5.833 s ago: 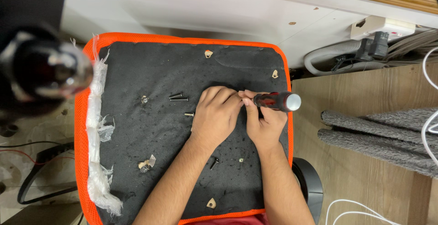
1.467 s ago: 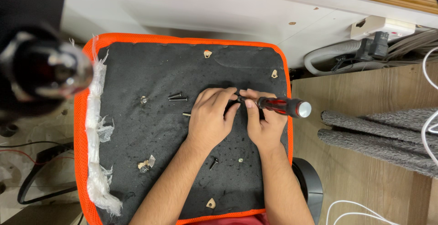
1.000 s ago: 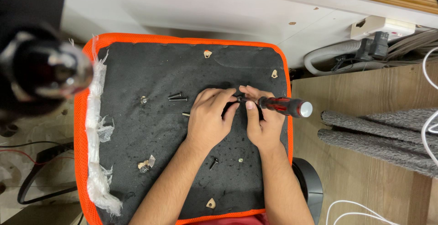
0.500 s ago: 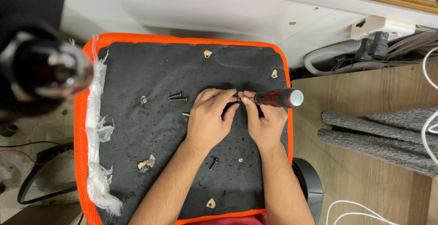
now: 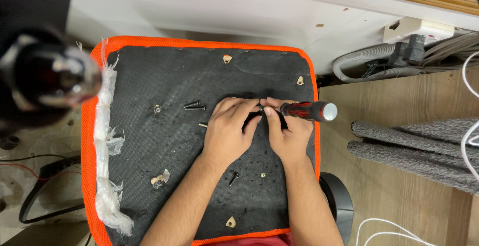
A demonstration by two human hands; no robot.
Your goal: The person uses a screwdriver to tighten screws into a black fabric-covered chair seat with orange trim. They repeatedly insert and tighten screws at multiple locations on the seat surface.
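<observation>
A: Right hand [image 5: 288,135] has its grip pinched round the front of the screwdriver [image 5: 305,111], thumb and forefinger pressed together just behind the shaft. Red-and-black handle lies nearly flat, butt end pointing to the right edge of the seat panel [image 5: 149,71].

B: Left hand [image 5: 228,131]?

A: Flat on the black fabric, fingers curled in toward the tip. Cannot tell whether it pinches a screw; the tip and whatever it sits on are hidden between the two hands.

B: So the work point is right of centre, nearer the panel's far edge than the near one.

A: Yes. To do the step well, he'd probably want the driver raised closer to square with the fabric. That flat, the tip looks likely to cam out.

B: Loose hardware?

A: Two dark screws [image 5: 194,106] just left of the left hand's fingers, one more screw [image 5: 233,178] between the forearms toward the near edge. All clear of the hands, but an elbow shift could knock the near one.

B: Panel stable?

A: Looks it. Orange rim all round, torn white wrap [image 5: 106,141] along the left edge, well apart from the work. Keeping the left palm pressed down should hold the fabric taut.
</observation>
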